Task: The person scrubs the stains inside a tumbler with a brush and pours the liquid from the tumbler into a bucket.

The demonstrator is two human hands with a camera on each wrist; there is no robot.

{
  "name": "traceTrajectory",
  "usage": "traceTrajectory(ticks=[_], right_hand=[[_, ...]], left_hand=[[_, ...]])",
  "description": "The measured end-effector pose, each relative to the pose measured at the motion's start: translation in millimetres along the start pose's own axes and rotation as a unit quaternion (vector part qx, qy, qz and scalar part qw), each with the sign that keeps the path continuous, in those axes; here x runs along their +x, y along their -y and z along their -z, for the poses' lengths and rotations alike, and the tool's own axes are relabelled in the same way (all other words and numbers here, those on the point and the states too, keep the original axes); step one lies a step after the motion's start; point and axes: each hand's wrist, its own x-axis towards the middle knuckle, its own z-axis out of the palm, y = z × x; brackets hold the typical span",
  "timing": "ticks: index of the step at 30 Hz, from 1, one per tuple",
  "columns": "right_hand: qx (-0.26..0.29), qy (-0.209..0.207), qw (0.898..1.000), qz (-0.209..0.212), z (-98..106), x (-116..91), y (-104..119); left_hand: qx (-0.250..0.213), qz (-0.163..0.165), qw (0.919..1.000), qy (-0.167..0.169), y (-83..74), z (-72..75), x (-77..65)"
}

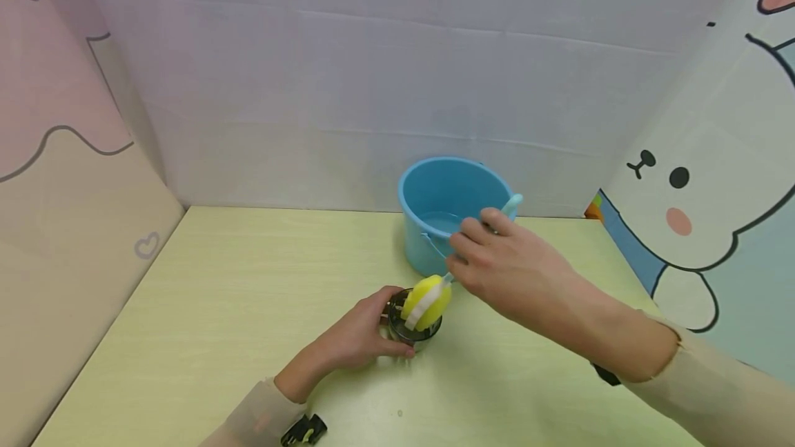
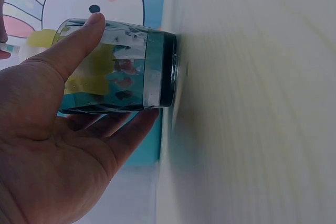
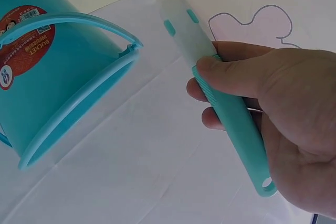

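Observation:
My left hand (image 1: 358,334) grips a clear drinking glass (image 2: 126,72) round its side, thumb on one side and fingers on the other. The glass stands upright on the table. My right hand (image 1: 506,264) holds a sponge cup brush by its teal handle (image 3: 236,129), which slants down toward the glass. In the head view the brush's yellow and white sponge head (image 1: 427,303) sits in the mouth of the glass. Through the glass wall in the left wrist view, the yellow sponge shows partly inside, while its upper part sticks out of the rim.
A blue bucket (image 1: 415,240) with a thin handle stands behind the glass, near the back of the table (image 1: 248,274). The right wrist view shows a red label (image 3: 31,45) on its side. Printed cloth walls (image 1: 373,88) enclose the table at the back and sides.

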Motion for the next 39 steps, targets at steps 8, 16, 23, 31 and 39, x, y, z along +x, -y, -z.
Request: traceTrajectory(ticks=[8,16,23,31,39], right_hand=[[0.002,0.011,1.0,-0.001,7.3,-2.8,-0.3],[0.01,0.016,1.0,0.008,12.6,-4.0,-0.5],[0.02,0.009,1.0,0.012,13.5,-1.8,0.6],[0.022,-0.013,1.0,0.015,8.5,2.7,1.6],[0.018,-0.027,0.999,0.003,1.9,4.1,-0.2]], left_hand=[[0.006,0.002,1.0,0.0,-1.1,1.4,-0.9],[0.008,0.003,1.0,-0.001,0.2,0.8,-0.3],[0.003,-0.002,1.0,-0.004,0.5,0.4,-0.1],[-0.016,0.0,0.9999,0.007,1.0,0.0,0.2],[-0.018,-0.001,0.9998,0.007,0.9,0.4,-0.7]])
